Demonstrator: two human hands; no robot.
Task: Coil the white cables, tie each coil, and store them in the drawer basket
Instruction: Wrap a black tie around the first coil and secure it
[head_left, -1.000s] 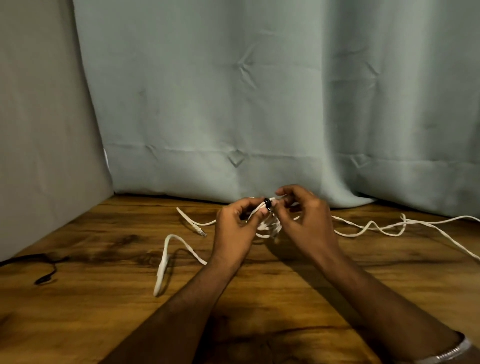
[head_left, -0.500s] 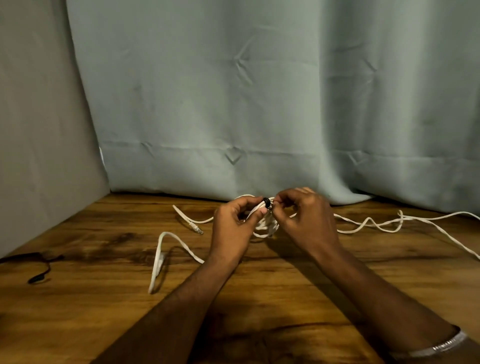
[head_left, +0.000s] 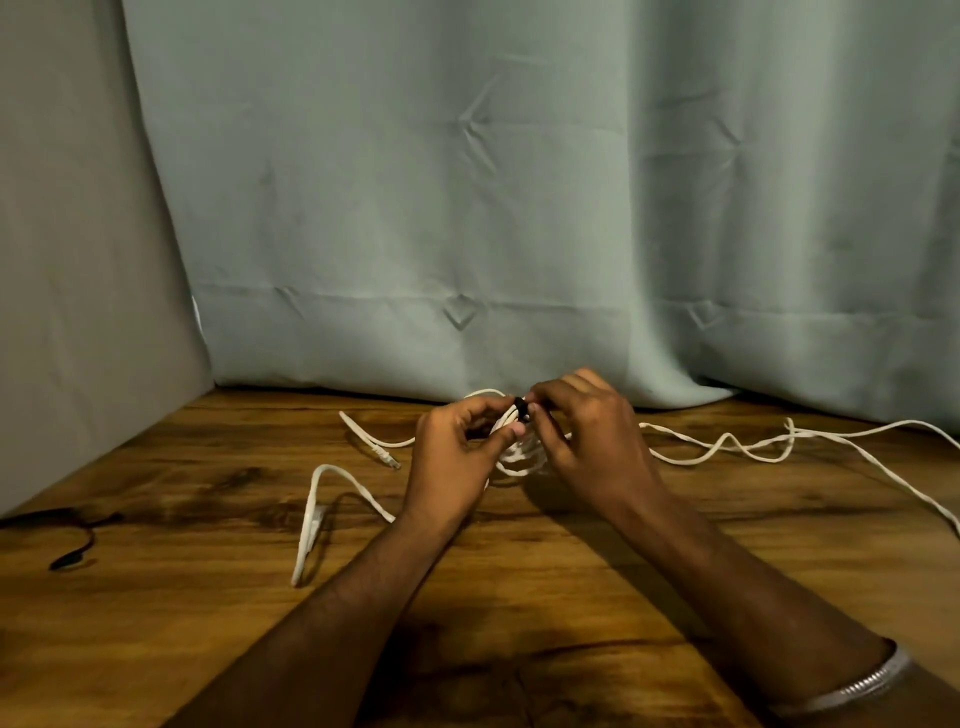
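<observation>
A pale curtain (head_left: 519, 182) hangs across the back of your wooden worktop (head_left: 156, 623), its hem meeting the far edge, and a grey wall (head_left: 67, 260) closes the left side. Your left hand (head_left: 457, 457) and right hand (head_left: 587, 441) sit close together near the back edge, both pinching a small coil (head_left: 519, 452) of white cable held just above the wood. A black tie (head_left: 521, 407) sits at the coil's top between your fingertips. Loose white cable (head_left: 727, 447) trails right to the frame edge; another length (head_left: 317, 509) loops left. A black cord (head_left: 72, 540) lies at the left edge. Bare wood lies in front of you.
</observation>
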